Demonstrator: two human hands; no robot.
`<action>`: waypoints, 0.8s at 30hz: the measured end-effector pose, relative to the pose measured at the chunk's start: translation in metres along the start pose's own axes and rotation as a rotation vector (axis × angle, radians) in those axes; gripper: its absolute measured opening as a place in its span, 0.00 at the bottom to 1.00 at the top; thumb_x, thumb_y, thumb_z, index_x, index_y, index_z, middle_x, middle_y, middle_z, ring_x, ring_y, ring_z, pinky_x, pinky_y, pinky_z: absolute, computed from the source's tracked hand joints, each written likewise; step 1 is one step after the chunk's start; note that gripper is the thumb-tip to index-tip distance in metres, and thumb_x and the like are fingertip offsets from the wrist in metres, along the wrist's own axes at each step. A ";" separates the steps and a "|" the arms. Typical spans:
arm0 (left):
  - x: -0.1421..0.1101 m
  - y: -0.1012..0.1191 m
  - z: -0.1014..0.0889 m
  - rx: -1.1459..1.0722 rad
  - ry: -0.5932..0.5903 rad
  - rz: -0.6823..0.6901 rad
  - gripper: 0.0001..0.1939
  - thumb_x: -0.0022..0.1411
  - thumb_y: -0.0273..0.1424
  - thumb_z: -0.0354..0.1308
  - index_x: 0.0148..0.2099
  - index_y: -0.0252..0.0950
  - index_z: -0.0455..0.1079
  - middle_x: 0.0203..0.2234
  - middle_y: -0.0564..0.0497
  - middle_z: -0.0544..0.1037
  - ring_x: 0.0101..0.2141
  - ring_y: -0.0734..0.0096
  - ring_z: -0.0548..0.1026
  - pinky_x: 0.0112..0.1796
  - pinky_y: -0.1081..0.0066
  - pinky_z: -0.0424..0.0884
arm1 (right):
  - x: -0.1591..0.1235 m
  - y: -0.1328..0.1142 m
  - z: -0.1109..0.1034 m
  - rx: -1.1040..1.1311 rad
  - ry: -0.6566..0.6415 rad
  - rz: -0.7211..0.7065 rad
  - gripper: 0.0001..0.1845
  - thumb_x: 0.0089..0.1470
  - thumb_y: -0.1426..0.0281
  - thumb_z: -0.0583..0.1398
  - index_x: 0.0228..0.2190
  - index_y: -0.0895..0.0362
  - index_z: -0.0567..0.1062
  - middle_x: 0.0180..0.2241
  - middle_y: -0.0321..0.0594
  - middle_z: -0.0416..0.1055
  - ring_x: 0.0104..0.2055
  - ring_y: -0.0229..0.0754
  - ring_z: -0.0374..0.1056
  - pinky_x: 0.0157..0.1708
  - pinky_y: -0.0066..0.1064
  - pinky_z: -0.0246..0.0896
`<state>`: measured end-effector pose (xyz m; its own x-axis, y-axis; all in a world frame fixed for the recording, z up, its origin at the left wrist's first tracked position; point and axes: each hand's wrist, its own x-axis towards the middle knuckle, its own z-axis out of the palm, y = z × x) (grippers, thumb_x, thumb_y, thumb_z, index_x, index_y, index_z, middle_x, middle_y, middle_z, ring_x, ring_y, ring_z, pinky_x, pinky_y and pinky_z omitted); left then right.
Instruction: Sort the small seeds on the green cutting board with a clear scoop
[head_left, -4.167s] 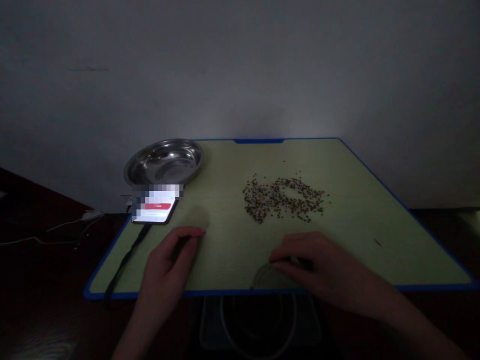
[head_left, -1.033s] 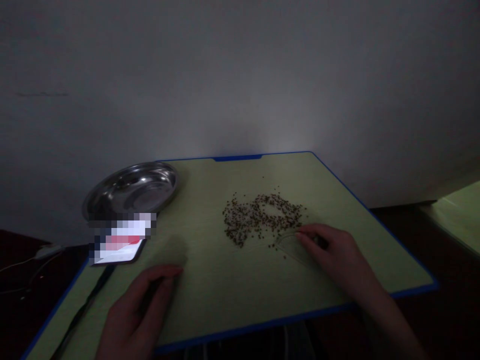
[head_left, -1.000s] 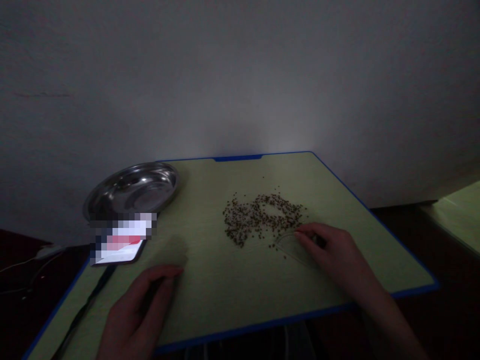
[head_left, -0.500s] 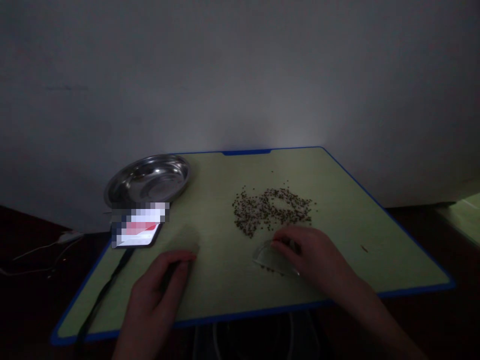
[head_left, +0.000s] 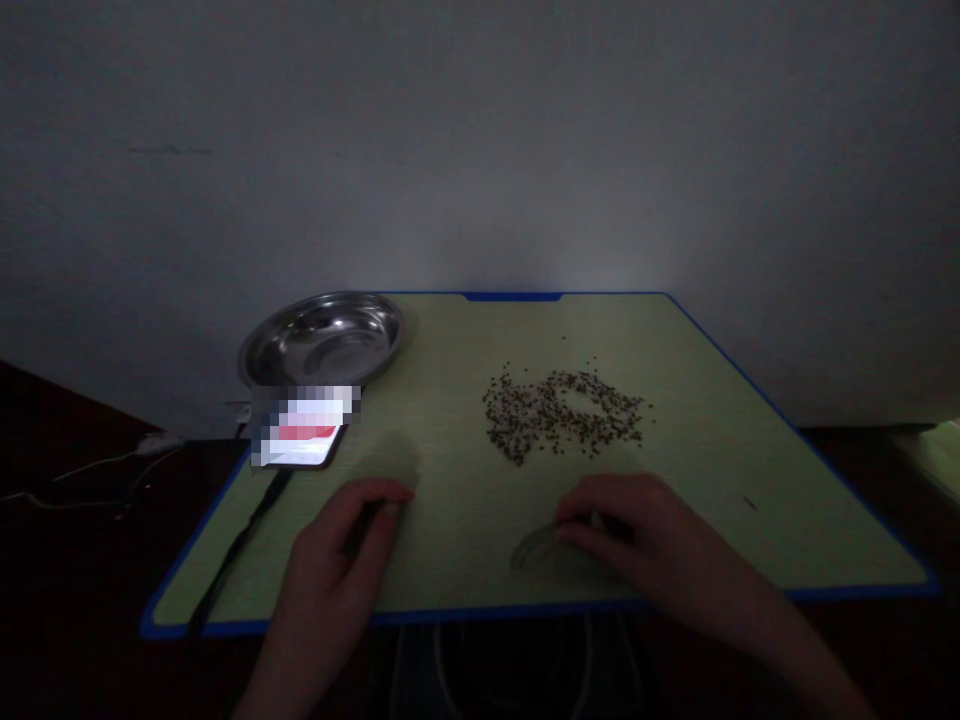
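Observation:
My right hand pinches a clear, thin piece with a curved edge, like a plastic scraper, close to the table's front edge. The piece is faint, and my fingers cover part of it. Thumb and forefinger of my left hand are closed together just above or on the table's left part; whether anything is between them I cannot make out. Beyond my right hand, a loose patch of small dark and pale grains lies spread on the pale green tabletop, with a thin spot on its right side.
At the far left stands a shiny steel basin. In front of it lies a lit phone, with a dark strap running towards the front edge. A tiny dark bit lies at the right. A wall rises behind the table.
My right hand has drawn the clear piece nearer to the front edge. The few dark grains beside it no longer show. My left hand keeps its pinch; the whole view has shifted slightly.

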<state>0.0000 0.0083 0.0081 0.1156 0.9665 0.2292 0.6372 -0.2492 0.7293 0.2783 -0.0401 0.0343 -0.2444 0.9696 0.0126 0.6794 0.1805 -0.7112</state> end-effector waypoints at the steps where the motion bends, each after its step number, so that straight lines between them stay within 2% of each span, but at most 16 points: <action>1: 0.000 0.000 0.000 -0.001 0.003 0.003 0.11 0.61 0.40 0.53 0.36 0.43 0.75 0.33 0.53 0.82 0.34 0.63 0.80 0.35 0.66 0.76 | 0.000 0.005 -0.006 -0.014 0.058 0.033 0.08 0.60 0.67 0.59 0.32 0.53 0.78 0.30 0.34 0.77 0.32 0.38 0.71 0.33 0.30 0.61; 5: -0.001 0.001 0.000 -0.009 -0.002 0.007 0.11 0.61 0.40 0.53 0.36 0.42 0.74 0.33 0.52 0.82 0.34 0.62 0.79 0.35 0.65 0.76 | -0.002 0.030 -0.025 -0.075 0.231 0.151 0.10 0.59 0.64 0.57 0.30 0.53 0.76 0.27 0.36 0.75 0.29 0.41 0.70 0.30 0.32 0.62; 11: -0.003 0.000 -0.001 -0.018 -0.011 0.015 0.11 0.61 0.40 0.53 0.37 0.43 0.74 0.33 0.52 0.82 0.35 0.61 0.79 0.36 0.64 0.76 | 0.001 0.056 -0.040 -0.153 0.322 0.266 0.12 0.58 0.60 0.57 0.29 0.53 0.76 0.23 0.36 0.74 0.25 0.43 0.69 0.26 0.33 0.61; 16: -0.002 -0.001 -0.001 -0.013 -0.012 0.015 0.11 0.61 0.41 0.53 0.37 0.43 0.75 0.33 0.52 0.82 0.35 0.61 0.79 0.36 0.64 0.76 | 0.020 0.049 -0.037 -0.260 0.333 0.243 0.12 0.58 0.62 0.56 0.28 0.54 0.74 0.24 0.37 0.74 0.25 0.43 0.69 0.27 0.33 0.59; 20: -0.001 -0.001 -0.001 -0.009 -0.008 0.021 0.12 0.61 0.41 0.53 0.36 0.43 0.75 0.33 0.52 0.82 0.35 0.61 0.80 0.36 0.65 0.76 | 0.031 0.033 -0.026 -0.310 0.236 0.174 0.10 0.59 0.66 0.55 0.30 0.54 0.74 0.25 0.38 0.76 0.27 0.43 0.70 0.27 0.33 0.58; 24: -0.002 0.000 -0.002 -0.010 -0.002 0.020 0.11 0.61 0.41 0.54 0.36 0.43 0.75 0.34 0.52 0.83 0.36 0.61 0.80 0.36 0.67 0.76 | 0.031 0.025 -0.024 -0.250 0.191 0.117 0.09 0.59 0.67 0.55 0.33 0.54 0.76 0.26 0.37 0.76 0.27 0.41 0.70 0.27 0.31 0.59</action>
<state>-0.0015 0.0065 0.0085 0.1300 0.9613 0.2427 0.6273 -0.2693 0.7307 0.3040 -0.0020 0.0336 -0.0365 0.9953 0.0895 0.8495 0.0781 -0.5217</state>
